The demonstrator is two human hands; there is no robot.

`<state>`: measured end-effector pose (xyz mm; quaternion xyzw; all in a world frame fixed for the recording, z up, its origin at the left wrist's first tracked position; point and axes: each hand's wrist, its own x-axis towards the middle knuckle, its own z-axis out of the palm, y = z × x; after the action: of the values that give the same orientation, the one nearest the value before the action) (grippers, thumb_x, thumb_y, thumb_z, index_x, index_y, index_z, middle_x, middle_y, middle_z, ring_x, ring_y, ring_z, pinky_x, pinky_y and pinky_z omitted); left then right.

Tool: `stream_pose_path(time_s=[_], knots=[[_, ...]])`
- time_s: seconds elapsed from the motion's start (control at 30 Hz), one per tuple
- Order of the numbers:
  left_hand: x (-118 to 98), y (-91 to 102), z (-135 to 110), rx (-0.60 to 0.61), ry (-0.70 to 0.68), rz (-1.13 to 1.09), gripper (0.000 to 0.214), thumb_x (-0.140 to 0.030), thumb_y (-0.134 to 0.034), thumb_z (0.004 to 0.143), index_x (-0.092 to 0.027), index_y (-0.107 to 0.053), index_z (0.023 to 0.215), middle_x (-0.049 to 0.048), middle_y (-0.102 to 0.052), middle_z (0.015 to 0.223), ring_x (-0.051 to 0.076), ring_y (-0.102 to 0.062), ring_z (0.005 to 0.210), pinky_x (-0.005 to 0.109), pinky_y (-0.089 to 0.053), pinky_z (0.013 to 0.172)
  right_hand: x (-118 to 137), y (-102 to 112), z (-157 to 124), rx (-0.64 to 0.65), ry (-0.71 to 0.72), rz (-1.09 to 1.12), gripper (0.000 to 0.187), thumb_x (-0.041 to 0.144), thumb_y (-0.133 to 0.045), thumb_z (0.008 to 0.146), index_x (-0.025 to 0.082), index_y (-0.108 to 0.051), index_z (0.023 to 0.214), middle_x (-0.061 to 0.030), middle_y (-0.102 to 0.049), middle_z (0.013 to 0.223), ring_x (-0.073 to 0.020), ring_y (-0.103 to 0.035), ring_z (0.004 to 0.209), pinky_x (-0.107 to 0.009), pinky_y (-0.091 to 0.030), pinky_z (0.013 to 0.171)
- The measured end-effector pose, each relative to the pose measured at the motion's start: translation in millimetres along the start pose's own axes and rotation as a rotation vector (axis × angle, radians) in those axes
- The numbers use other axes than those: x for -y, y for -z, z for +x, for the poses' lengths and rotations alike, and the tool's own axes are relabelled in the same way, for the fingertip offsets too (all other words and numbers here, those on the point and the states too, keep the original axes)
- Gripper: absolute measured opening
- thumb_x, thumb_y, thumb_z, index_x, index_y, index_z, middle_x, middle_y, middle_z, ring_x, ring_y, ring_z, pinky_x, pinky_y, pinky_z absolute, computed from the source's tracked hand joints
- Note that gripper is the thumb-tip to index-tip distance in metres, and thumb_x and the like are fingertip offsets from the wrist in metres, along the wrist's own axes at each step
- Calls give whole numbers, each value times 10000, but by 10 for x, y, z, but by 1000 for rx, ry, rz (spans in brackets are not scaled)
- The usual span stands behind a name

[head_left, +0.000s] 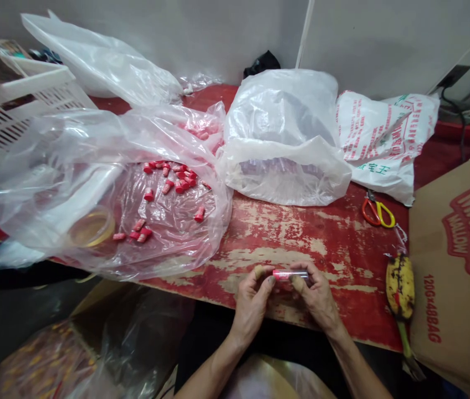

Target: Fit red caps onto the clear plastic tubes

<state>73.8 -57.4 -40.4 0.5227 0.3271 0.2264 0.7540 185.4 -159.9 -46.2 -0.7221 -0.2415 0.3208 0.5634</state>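
Both hands meet over the front edge of the worn red table (260, 221). Between them lies a small slim tube (289, 274), level, with a pinkish-red end at the left and a dark, shiny end at the right. My left hand (253, 296) is closed, pinching the red end with thumb and fingers. At the other end, my right hand (316, 293) is closed around the dark part. Finger covers show on some fingertips. To the left, several small red caps (180, 183) lie loose in an open see-through plastic bag (106, 133).
Behind stands a bulky white plastic bag (280, 111), beside a printed white sack (384, 138). Scissors (378, 213) with red and yellow handles and a spotted banana (400, 285) lie near a cardboard box (459, 238). A tape roll (91, 227) shows through the left bag. A white basket (23, 105) stands far left.
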Motion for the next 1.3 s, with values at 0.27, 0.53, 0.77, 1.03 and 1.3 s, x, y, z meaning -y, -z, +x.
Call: stream_pose_path(time_s=[0.27,0.53,0.77,1.03,1.3], knots=[[121,65,35,60,-110,280,228,-310,-505,870,-165,-633,990,34,-669,760,157,-620,657,269,-508,641,79,21,-11,70,46,-126,306,478,-584,794,190,-574,896,-16,-635,741,-154,-583,621,-244,-438,564],[76,156,70,-84,-266,452,248,-248,-485,867,-175,-634,1052,78,-672,942,200,-641,848,332,-521,752,214,332,88,-51,362,-1115,197,332,-439,875,204,-542,764,-18,-609,620,-178,-593,556,-274,-285,522],[131,209,39,-148,-296,419,201,-274,-506,876,-186,-647,990,44,-646,871,166,-626,741,288,-510,698,70,302,193,-137,386,-1257,191,337,-448,882,212,-493,745,-8,-608,577,-182,-595,511,-267,-218,492],[160,218,33,-177,-326,438,192,-252,-487,886,-189,-633,993,40,-628,864,166,-609,765,307,-494,725,117,324,215,-132,326,-1232,143,311,-461,858,216,-476,752,0,-616,581,-184,-603,517,-261,-225,493],[85,190,42,-162,-442,482,171,-203,-504,856,-192,-634,968,87,-561,1096,183,-591,943,291,-502,737,125,277,257,-127,199,-846,177,373,-498,840,209,-530,782,-6,-595,625,-175,-562,555,-259,-305,533]])
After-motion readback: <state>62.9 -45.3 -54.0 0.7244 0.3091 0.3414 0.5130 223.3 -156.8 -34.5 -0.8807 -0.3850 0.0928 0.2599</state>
